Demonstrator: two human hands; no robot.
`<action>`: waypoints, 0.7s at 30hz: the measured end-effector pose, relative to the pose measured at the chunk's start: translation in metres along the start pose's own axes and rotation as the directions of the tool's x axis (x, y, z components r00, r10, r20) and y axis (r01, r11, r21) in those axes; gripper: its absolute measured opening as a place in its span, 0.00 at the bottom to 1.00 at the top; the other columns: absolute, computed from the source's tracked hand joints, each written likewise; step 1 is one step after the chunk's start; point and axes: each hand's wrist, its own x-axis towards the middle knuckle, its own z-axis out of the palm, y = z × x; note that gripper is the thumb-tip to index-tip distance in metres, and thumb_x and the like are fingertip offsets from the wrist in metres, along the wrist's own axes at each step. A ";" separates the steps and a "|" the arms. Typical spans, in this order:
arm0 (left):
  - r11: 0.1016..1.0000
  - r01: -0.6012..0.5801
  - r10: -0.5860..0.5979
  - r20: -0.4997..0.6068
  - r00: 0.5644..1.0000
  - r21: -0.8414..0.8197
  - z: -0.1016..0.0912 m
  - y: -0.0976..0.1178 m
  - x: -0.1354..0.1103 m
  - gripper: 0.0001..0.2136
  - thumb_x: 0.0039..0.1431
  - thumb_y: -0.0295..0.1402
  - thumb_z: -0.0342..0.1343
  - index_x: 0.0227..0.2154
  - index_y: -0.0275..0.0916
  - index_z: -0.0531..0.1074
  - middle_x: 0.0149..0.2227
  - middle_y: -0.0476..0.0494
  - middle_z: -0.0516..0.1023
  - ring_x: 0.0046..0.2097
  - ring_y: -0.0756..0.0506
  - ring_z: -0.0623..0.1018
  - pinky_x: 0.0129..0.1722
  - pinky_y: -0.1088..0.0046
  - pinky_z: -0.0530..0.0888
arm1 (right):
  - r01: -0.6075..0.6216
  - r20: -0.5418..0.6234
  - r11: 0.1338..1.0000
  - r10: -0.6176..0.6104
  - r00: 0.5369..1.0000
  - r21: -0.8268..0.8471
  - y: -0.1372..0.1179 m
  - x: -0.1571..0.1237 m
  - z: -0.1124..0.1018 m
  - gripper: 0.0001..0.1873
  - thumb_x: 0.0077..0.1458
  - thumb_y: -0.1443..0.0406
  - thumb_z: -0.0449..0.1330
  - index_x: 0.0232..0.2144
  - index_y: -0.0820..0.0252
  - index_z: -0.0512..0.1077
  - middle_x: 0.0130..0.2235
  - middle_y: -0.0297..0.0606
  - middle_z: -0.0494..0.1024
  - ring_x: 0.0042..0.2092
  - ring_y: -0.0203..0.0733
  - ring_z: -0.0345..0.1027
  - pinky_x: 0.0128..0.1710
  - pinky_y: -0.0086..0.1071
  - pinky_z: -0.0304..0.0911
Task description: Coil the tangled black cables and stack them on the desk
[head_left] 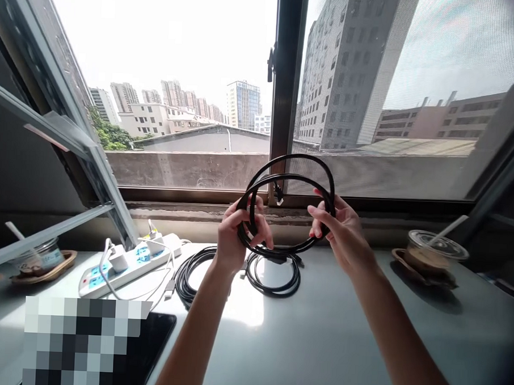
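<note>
Between my two hands a black cable point(301, 177) is held up in loose loops above the table, in front of the window. My left hand point(240, 228) has its fingers wrapped round the left side of the loops. On the right side, my right hand point(338, 227) grips the cable between thumb and fingers. A dark connector end point(278, 193) hangs inside the loops. On the table below lie two more coiled black cables: a larger coil point(185, 277), partly hidden by my left forearm, and a smaller coil point(273, 292) to its right.
At the left, a white power strip point(130, 269) has plugs and white cords in it. A dark tablet point(159, 336), partly pixelated, lies in front of it. Lidded cups with straws stand at the right point(433, 254) and far left point(36, 256). A metal frame point(100, 168) rises at the left.
</note>
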 end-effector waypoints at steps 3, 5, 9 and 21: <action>1.000 0.003 -0.004 -0.032 0.999 -0.015 -0.001 -0.001 0.002 0.07 0.47 0.35 0.45 0.23 0.36 0.63 0.11 0.55 0.52 0.14 0.50 0.62 0.16 0.77 0.59 | 0.097 -0.063 0.995 -0.096 0.993 0.010 0.000 -0.002 0.003 0.14 0.42 0.65 0.67 0.24 0.59 0.63 0.17 0.20 0.59 0.14 0.24 0.49 0.15 0.23 0.57; 0.999 -0.020 0.023 -0.075 0.997 0.042 0.001 -0.003 0.003 0.09 0.50 0.38 0.48 0.24 0.37 0.64 0.12 0.57 0.48 0.13 0.54 0.56 0.14 0.79 0.54 | 0.152 -0.098 0.988 -0.155 0.983 -0.037 0.000 -0.003 0.004 0.14 0.42 0.66 0.66 0.22 0.59 0.62 0.18 0.22 0.59 0.15 0.24 0.50 0.15 0.23 0.57; 0.962 -0.128 0.161 -0.125 0.979 0.241 0.005 -0.004 0.004 0.12 0.53 0.38 0.59 0.25 0.39 0.63 0.15 0.59 0.51 0.14 0.57 0.49 0.12 0.82 0.50 | 0.298 -0.171 0.915 -0.350 0.921 -0.272 0.002 -0.004 0.005 0.10 0.44 0.68 0.64 0.23 0.59 0.63 0.22 0.25 0.62 0.18 0.26 0.57 0.17 0.23 0.61; 0.623 -0.232 0.249 0.092 0.964 0.747 -0.004 0.014 -0.006 0.11 0.46 0.37 0.66 0.23 0.36 0.74 0.18 0.53 0.61 0.23 0.54 0.59 0.23 0.79 0.57 | 0.434 0.228 0.482 -0.427 0.875 -0.761 0.009 -0.008 -0.006 0.10 0.53 0.63 0.58 0.38 0.54 0.75 0.38 0.39 0.77 0.40 0.46 0.72 0.39 0.37 0.67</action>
